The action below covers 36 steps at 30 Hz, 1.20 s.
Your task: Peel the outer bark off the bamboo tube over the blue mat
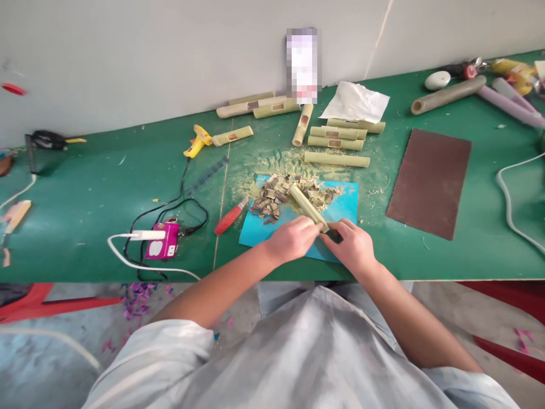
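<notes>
A pale green bamboo tube slants over the blue mat, its near end between my two hands. My left hand is closed round the tube's near part from the left. At the same end, my right hand is closed with its fingertips against the tube. A small dark and red thing shows between the right fingers, too hidden to name. Beyond the tube lies a pile of bamboo chips on the blue mat. A red-handled knife rests left of the mat.
Several notched bamboo tubes lie toward the wall, near a white paper and a blurred phone-like panel. A yellow glue gun trails its cord to a purple power adapter. At right lies a brown sheet.
</notes>
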### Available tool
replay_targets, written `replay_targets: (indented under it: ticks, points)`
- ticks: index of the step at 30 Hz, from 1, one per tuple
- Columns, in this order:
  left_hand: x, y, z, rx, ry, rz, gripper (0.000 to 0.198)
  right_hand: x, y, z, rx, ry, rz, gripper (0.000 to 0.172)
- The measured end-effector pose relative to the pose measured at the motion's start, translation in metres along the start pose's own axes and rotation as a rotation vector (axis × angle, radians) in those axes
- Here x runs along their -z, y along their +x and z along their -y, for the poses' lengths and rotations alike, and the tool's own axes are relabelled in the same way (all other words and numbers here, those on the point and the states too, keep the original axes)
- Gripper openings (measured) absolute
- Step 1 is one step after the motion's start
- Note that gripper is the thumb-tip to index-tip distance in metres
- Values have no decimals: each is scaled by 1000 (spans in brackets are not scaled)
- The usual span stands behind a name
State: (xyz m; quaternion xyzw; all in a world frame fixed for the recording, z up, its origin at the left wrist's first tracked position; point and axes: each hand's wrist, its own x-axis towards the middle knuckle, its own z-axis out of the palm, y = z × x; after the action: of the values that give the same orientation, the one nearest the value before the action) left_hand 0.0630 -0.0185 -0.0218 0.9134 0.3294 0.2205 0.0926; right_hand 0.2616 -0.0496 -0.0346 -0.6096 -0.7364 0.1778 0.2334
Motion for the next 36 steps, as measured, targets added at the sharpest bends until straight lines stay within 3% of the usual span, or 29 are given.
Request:
replay_targets:
  ticks: [2, 6, 10, 15, 20, 25, 29, 33, 36]
  points:
    - [2, 0, 6, -23, 16, 20, 28, 0, 0, 1, 1, 1, 4, 27]
    - [4, 1, 15, 70, 135, -83, 27, 1, 0, 1, -4, -3, 2, 32]
    - [3, 1, 13, -14, 78, -9, 27, 1, -1, 1, 9, -10, 3, 29]
    - [1, -1, 18, 149, 125, -126, 28, -1, -1, 2, 37, -46, -36, 33]
    - [-4, -3, 16, 52, 87, -51, 30, -1, -2, 2, 30, -22, -75, 29]
    - [-7, -1, 14, 134, 141, -118, 29, -2, -3, 1, 33, -30, -82, 29]
    - [-9, 0, 11, 22, 102, -42, 31, -2, -2, 2, 27, -33, -96, 28]
    - [-9, -1, 15, 107, 132, -97, 34, -2, -3, 1, 26, -32, -95, 29]
    - [-9, -1, 14, 7, 102, -17, 34, -3, -3, 1, 28, -27, -92, 29]
